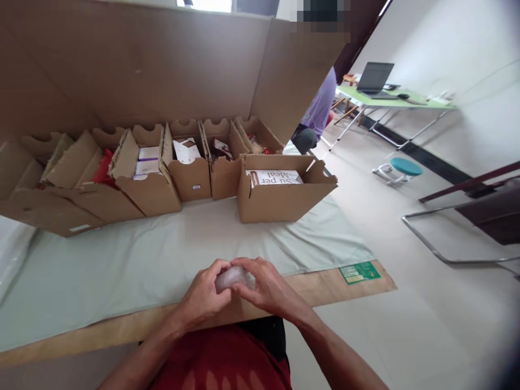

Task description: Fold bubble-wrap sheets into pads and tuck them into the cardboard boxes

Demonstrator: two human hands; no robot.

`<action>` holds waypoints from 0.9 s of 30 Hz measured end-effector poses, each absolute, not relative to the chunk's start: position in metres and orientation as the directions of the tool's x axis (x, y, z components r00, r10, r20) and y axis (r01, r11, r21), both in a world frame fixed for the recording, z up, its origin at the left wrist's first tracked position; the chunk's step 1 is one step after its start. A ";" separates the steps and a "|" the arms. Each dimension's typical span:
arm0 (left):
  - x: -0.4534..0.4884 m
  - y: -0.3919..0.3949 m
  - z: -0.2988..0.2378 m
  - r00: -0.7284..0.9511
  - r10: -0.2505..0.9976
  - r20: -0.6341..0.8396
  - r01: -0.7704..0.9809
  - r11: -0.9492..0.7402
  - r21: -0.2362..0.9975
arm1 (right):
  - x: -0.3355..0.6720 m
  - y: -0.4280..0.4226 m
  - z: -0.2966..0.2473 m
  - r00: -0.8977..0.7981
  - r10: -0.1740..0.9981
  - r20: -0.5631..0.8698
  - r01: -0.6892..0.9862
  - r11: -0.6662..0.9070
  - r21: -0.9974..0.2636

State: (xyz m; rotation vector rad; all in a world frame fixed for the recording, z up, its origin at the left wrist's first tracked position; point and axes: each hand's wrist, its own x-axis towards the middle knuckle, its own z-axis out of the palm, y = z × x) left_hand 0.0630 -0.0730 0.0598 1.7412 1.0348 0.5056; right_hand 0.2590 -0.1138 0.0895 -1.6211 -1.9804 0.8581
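Note:
Between my two hands, near the table's front edge, is a small rounded pack in clear plastic [233, 277]; its kind I cannot make out. My left hand [206, 290] grips its left side, thumb below and fingers curled over the top. On the right side my right hand [266, 286] does the same, and the thumbs and fingertips of both hands meet around it. Beyond them, a cardboard bin [280, 203] sits at an angle on the cloth, holding a white box printed "Super Meal" [274, 177].
Several open cardboard bins [195, 181] with packaged goods stand in a row behind, backed by a tall cardboard panel [162, 65]. A pale green cloth [195, 233] covers the wooden table. To the right are a person in purple [320, 108], a stool [406, 166] and a laptop table [410, 100].

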 end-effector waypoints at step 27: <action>0.071 -0.042 0.010 0.459 0.867 -0.194 0.313 0.046 0.949 | 0.408 0.024 0.259 0.509 0.849 0.138 0.810 -0.527 0.255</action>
